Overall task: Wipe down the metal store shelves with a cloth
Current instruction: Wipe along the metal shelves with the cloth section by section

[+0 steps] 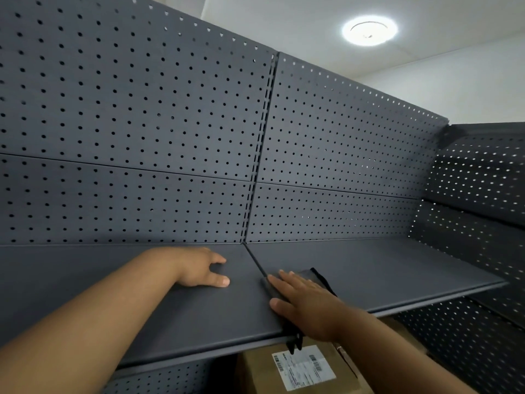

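1 dark cloth (308, 275), 1 unreadable label (304, 366)

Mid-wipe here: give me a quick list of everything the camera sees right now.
shelf: two panels, dark grey, side by side, meeting at a seam mid-frame
pegboard: several perforated panels, dark grey, behind the shelf and along the right side
cloth: one, dark grey, flat on the shelf just right of the seam
cardboard box: at least one, brown with a white label, below the shelf
ceiling light: one, white, lit, top right
left hand: one, resting on the left shelf panel
right hand: one, fingers straight, pressing on the cloth
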{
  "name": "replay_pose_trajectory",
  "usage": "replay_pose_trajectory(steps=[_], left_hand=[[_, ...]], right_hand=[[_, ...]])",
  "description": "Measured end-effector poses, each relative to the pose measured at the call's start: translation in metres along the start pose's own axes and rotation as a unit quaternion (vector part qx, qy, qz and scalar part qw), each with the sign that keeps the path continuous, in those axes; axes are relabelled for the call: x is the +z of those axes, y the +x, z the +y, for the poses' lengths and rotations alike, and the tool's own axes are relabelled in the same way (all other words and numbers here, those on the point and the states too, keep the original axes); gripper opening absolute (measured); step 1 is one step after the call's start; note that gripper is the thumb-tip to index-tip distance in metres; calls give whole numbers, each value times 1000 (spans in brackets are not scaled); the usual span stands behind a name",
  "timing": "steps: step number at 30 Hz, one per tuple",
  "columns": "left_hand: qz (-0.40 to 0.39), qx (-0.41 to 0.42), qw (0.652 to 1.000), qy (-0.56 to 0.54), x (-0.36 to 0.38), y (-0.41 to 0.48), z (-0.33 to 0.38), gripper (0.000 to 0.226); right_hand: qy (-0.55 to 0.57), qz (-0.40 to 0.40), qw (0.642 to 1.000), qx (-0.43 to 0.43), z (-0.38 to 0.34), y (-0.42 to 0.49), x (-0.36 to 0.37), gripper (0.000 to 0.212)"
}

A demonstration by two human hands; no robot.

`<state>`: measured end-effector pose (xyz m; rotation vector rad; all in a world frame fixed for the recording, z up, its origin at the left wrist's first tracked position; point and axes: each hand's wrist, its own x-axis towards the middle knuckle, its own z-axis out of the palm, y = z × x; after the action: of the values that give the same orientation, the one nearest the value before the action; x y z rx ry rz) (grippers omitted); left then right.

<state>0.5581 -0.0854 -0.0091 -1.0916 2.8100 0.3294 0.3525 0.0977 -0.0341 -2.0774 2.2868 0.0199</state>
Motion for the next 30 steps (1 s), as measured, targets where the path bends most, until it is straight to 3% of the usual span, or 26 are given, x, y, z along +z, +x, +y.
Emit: replay_pose_trajectory(steps=[15, 30], left_hand=[[31, 12, 999, -32, 11, 1, -9, 78], [47, 19, 998, -28, 12, -2, -11, 76]], right_hand=[[20, -19, 999, 31, 1, 172, 1, 68], [1, -14, 1000, -19, -7, 128, 5, 67]])
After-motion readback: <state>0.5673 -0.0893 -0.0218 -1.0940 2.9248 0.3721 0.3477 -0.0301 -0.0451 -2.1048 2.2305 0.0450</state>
